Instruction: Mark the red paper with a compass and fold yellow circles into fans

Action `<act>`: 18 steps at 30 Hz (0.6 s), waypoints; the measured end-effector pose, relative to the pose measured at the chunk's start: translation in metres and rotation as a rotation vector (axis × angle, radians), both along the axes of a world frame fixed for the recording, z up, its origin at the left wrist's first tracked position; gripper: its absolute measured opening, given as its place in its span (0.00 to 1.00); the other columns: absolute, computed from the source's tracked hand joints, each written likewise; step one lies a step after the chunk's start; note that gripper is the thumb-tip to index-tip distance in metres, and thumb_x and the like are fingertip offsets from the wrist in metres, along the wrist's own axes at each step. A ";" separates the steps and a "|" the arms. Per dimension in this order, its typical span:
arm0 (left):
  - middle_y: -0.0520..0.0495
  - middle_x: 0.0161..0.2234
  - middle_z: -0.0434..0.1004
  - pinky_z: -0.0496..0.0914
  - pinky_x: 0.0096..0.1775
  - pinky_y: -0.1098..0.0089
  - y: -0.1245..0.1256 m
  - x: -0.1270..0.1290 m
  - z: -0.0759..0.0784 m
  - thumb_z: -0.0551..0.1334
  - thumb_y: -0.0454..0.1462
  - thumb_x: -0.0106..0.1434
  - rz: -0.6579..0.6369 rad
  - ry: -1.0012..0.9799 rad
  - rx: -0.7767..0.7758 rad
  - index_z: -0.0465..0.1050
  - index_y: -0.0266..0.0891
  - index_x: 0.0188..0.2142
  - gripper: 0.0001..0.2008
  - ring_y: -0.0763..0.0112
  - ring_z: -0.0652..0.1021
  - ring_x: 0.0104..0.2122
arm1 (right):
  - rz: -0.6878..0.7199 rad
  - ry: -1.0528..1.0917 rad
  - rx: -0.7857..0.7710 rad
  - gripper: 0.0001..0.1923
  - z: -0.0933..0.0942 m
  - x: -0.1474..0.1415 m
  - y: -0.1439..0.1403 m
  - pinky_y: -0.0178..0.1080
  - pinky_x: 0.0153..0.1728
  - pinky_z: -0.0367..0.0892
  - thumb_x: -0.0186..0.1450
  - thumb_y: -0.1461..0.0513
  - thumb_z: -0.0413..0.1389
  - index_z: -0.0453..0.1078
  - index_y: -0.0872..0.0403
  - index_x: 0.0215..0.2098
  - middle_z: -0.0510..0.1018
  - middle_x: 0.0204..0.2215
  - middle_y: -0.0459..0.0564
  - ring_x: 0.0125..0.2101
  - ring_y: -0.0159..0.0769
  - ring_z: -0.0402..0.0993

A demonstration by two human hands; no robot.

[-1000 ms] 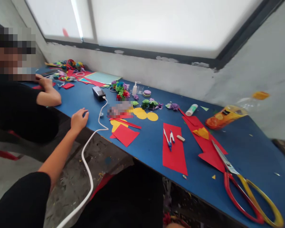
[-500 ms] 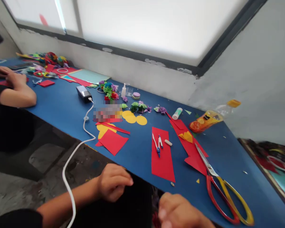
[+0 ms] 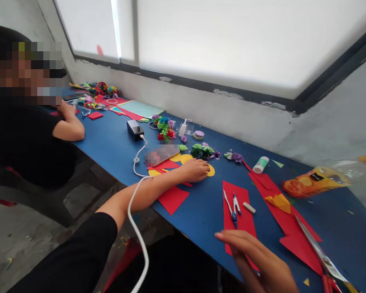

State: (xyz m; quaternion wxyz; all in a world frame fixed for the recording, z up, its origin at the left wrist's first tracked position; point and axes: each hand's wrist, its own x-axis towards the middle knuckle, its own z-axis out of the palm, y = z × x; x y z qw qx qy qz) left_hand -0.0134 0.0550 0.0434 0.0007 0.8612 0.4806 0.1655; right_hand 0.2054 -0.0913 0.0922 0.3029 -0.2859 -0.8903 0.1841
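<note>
My left hand [image 3: 197, 170] reaches over the table, palm down, its fingers loosely bent above a yellow paper circle [image 3: 212, 170]; any contact under the fingertips is hidden. Another yellow circle [image 3: 186, 158] lies just behind the hand. Beneath my left forearm lies a red paper square [image 3: 173, 199]. My right hand [image 3: 259, 260] is held at the table's near edge, fingers stretched out and holding nothing. It partly covers a red paper strip [image 3: 232, 187] bearing a blue and white compass [image 3: 234, 215]. A grey-white eraser [image 3: 249, 208] rests at the strip's right edge.
Large scissors [image 3: 319, 250] lie right, by red paper [image 3: 301, 244]. A glue stick [image 3: 260, 165] and orange drink bottle [image 3: 317, 182] lie behind. A white cable [image 3: 140, 240] crosses my left arm from a black device [image 3: 135, 129]. Another person [image 3: 27, 130] sits left.
My left hand has gone from beside the table edge forward onto the yellow circles. My right hand has opened out and lies nearer the red strip. The view has swung left.
</note>
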 end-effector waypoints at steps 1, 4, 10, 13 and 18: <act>0.44 0.48 0.73 0.69 0.48 0.60 0.002 -0.004 -0.005 0.58 0.37 0.65 -0.010 -0.001 -0.006 0.70 0.35 0.45 0.11 0.65 0.73 0.48 | 0.004 -0.040 0.013 0.12 -0.004 -0.002 0.004 0.37 0.38 0.75 0.64 0.62 0.51 0.73 0.44 0.43 0.81 0.36 0.48 0.36 0.38 0.79; 0.43 0.50 0.70 0.68 0.49 0.56 0.004 -0.017 -0.010 0.57 0.39 0.66 0.041 -0.015 -0.010 0.68 0.35 0.48 0.13 0.63 0.73 0.48 | -0.065 -0.178 -0.133 0.13 -0.013 0.000 0.031 0.39 0.42 0.74 0.66 0.60 0.49 0.72 0.49 0.44 0.80 0.40 0.51 0.41 0.40 0.78; 0.44 0.43 0.73 0.70 0.46 0.58 0.011 -0.028 -0.012 0.57 0.41 0.66 0.151 0.070 -0.093 0.70 0.34 0.43 0.12 0.65 0.74 0.44 | -0.368 -0.389 -0.346 0.14 -0.012 0.042 0.104 0.45 0.46 0.69 0.65 0.58 0.48 0.71 0.53 0.44 0.77 0.45 0.55 0.45 0.44 0.74; 0.42 0.45 0.73 0.68 0.48 0.61 0.010 -0.022 -0.016 0.54 0.41 0.67 0.139 0.092 -0.116 0.72 0.35 0.42 0.13 0.64 0.74 0.46 | -0.447 -0.507 -0.340 0.13 -0.012 0.050 0.120 0.45 0.45 0.68 0.65 0.56 0.50 0.71 0.54 0.41 0.77 0.42 0.56 0.43 0.45 0.74; 0.41 0.48 0.73 0.66 0.49 0.66 0.007 -0.012 -0.022 0.55 0.43 0.64 0.120 0.082 -0.135 0.73 0.36 0.44 0.16 0.59 0.73 0.49 | -0.431 -0.529 -0.279 0.20 -0.028 0.037 0.110 0.41 0.38 0.70 0.62 0.50 0.56 0.67 0.57 0.44 0.76 0.40 0.58 0.37 0.42 0.75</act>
